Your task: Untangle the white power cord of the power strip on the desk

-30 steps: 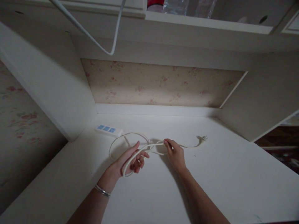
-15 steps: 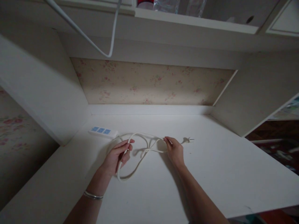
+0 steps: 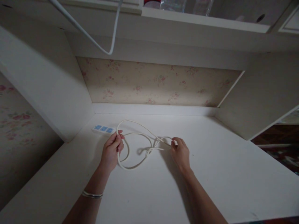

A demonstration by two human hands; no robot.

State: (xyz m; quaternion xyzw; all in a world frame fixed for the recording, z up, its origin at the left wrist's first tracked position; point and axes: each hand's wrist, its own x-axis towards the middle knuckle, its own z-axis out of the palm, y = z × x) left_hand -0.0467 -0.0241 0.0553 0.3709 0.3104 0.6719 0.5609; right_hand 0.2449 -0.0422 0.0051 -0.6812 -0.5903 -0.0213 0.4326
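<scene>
A white power cord (image 3: 135, 168) lies in loose, crossing loops above and on the white desk. My left hand (image 3: 112, 149) is closed around the left side of the loops, thumb pressed on the cord. My right hand (image 3: 180, 152) pinches the cord at the right end of the tangle, fingertips together. Just behind my left hand lies a white power strip (image 3: 102, 128) with blue socket faces, its right end partly covered by my fingers. The plug is hidden, apparently behind my right hand.
The desk surface (image 3: 224, 168) runs between a left side panel (image 3: 56, 77) and a right side panel (image 3: 261, 96). Overhead is a shelf (image 3: 205, 21) holding clear containers. A white bent rod (image 3: 109, 51) hangs down at upper left.
My left hand has turned and closed over the cord, moving slightly left and up. The loop there has opened wider. My right hand shifted a little right, and the plug has gone from sight.
</scene>
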